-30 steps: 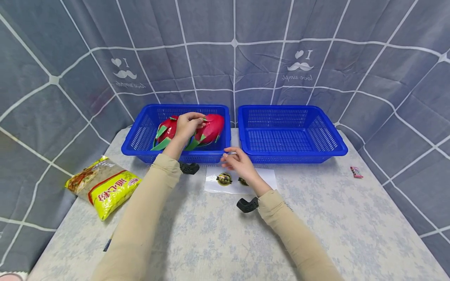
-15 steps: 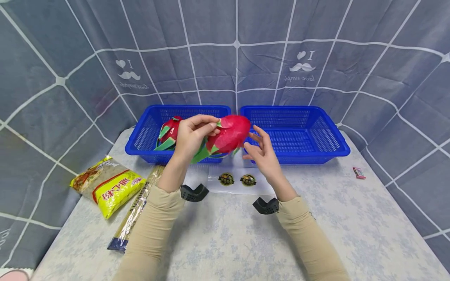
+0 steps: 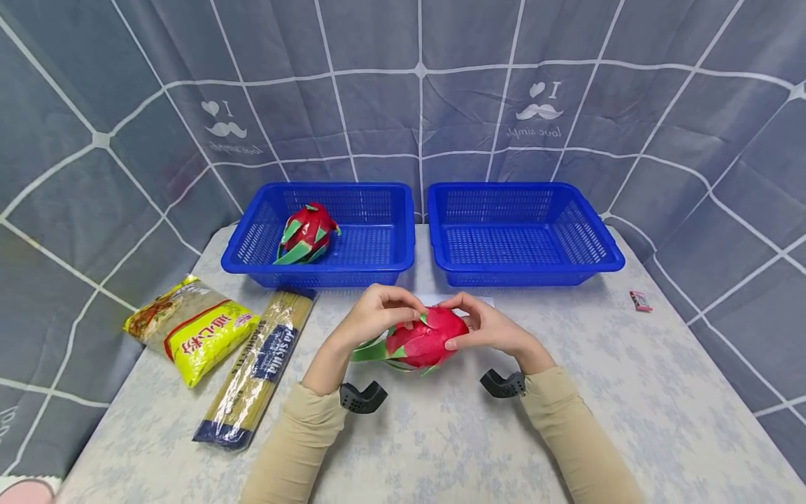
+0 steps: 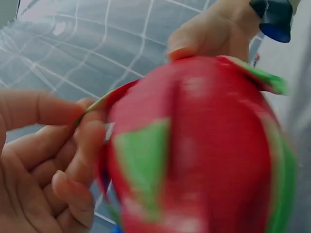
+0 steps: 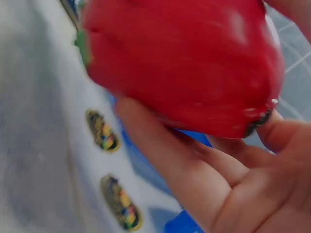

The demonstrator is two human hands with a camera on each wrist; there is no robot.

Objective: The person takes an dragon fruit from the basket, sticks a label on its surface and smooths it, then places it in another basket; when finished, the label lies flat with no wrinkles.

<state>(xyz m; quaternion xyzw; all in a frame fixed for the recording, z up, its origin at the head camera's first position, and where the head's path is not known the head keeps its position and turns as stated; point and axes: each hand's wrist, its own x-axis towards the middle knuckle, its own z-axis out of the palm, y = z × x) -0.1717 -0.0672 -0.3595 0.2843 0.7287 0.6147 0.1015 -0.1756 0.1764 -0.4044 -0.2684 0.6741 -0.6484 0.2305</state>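
Observation:
A red dragon fruit (image 3: 431,343) with green-tipped scales is held over the near middle of the table, between both hands. My left hand (image 3: 368,318) pinches one of its scales between thumb and finger; the left wrist view shows that scale (image 4: 104,99) pulled out from the fruit's side. Around the rounded right end, my right hand (image 3: 494,329) grips with thumb and fingers. In the right wrist view its fingers (image 5: 170,155) lie along the fruit's smooth skin, near a dark spot at the tip. A second dragon fruit (image 3: 308,234) rests in the left blue basket (image 3: 327,269).
Another blue basket (image 3: 529,268) stands at the back right. At the left lie a spaghetti pack (image 3: 261,364) and a yellow-and-clear bag (image 3: 201,332). A small pink packet (image 3: 641,301) is far right. Behind the hands lies a white sheet (image 3: 481,301) with round stickers.
My left hand has lifted the dragon fruit out of the left basket and brought it nearer and to the right. My right hand has come to grip its other end.

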